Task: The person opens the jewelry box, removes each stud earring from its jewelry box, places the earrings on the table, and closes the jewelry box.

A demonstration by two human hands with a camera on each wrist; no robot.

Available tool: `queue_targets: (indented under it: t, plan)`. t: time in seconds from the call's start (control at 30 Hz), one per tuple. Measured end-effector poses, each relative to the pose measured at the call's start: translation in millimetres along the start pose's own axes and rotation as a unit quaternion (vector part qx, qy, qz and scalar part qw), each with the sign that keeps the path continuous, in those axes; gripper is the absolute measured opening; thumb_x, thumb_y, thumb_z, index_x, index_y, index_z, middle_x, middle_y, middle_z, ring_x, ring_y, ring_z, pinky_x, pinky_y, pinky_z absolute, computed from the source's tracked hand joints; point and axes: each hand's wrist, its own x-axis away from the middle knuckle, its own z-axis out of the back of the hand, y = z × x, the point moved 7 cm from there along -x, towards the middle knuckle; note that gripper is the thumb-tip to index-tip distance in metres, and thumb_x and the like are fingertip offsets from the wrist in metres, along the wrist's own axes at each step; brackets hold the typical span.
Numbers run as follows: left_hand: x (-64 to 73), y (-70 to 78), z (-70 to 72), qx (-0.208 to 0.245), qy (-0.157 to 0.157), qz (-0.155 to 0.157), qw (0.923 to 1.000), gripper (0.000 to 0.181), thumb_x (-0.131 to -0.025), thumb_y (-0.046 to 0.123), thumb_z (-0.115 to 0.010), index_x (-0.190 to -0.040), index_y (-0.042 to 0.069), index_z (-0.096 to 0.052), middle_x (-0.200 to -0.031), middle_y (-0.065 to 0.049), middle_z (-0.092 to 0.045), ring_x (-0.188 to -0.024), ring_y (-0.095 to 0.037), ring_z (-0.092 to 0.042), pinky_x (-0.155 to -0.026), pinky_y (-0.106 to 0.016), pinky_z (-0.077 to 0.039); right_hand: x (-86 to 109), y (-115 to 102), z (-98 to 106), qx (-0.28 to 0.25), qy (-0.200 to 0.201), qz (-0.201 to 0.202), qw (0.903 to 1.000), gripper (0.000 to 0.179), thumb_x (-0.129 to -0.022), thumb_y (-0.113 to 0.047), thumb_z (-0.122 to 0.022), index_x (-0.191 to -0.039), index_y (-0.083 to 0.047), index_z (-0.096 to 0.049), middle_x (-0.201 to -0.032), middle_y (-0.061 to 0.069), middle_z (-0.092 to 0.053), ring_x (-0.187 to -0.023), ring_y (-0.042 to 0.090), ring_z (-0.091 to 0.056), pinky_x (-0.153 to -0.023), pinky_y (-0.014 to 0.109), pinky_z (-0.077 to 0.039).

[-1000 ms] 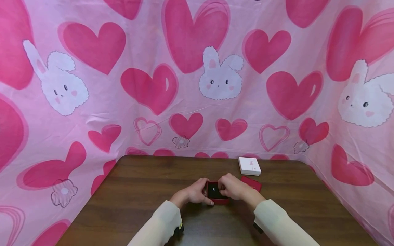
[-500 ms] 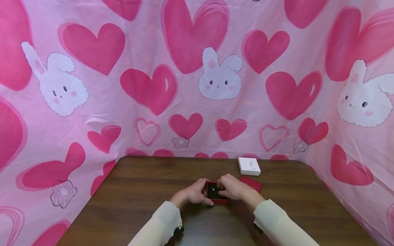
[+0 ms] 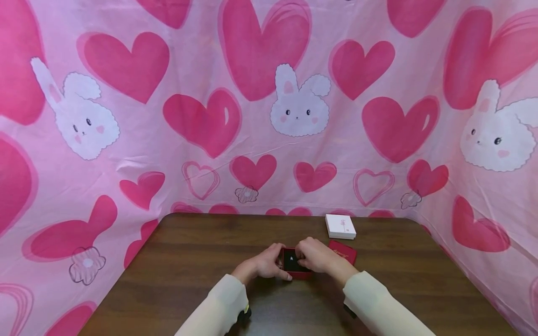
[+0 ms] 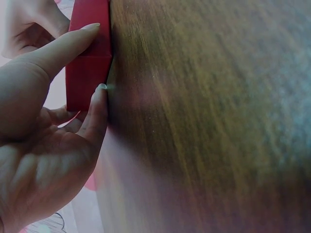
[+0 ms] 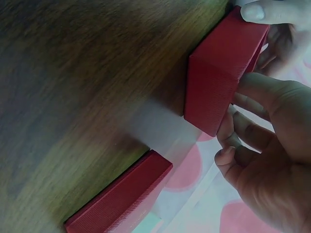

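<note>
A small red jewelry box (image 3: 300, 275), lidless, sits on the table with a black insert (image 3: 290, 267) inside. A tiny silver star-shaped piece (image 3: 292, 258) shows on the insert. My left hand (image 3: 268, 262) grips the box from the left, thumb on its front wall and fingers round the side, as the left wrist view also shows. My right hand (image 3: 316, 255) is at the box's right edge, fingers bent and thumb reaching over the wall into it. Whatever its fingertips touch or pinch inside is hidden. The red lid (image 3: 343, 251) with gold lettering lies behind the right hand.
A flat white box (image 3: 341, 227) with pink print stands toward the back right of the dark wooden table (image 3: 201, 242). A pink cloth (image 3: 260, 140) with hearts and rabbits hangs round the table's back and sides.
The right hand shifts very slightly left over the box, and more of the lid's gold lettering shows. The left hand and the box stay in place.
</note>
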Motion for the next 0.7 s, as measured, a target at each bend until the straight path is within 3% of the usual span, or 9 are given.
queue_targets:
  t: [0.23,0.7]
  plan:
    - [1.4,0.9,0.0,0.0,-0.001,-0.001,1.0,0.062,-0.079,0.016,-0.09,-0.126,0.008,-0.05,-0.111,-0.004,-0.05,-0.102,-0.02,-0.051,-0.096,-0.042,-0.045,-1.9,-2.8,0.4,0.013,-0.003,-0.011,0.9999,0.011,-0.086,-0.007,-0.08,-0.08,-0.012,-0.073,-0.069,-0.007,-0.059,-0.064,0.012,-0.054,-0.066,0.029,-0.052]
    - [1.7,-0.1,0.0,-0.001,-0.004,0.006,1.0,0.062,-0.079,0.018,-0.09,-0.127,0.01,-0.051,-0.111,-0.003,-0.05,-0.103,-0.02,-0.051,-0.097,-0.042,-0.045,-3.5,1.8,-2.3,-0.007,-0.017,-0.034,0.9993,0.009,-0.085,-0.008,-0.081,-0.084,-0.013,-0.073,-0.07,-0.007,-0.06,-0.065,0.013,-0.055,-0.068,0.03,-0.054]
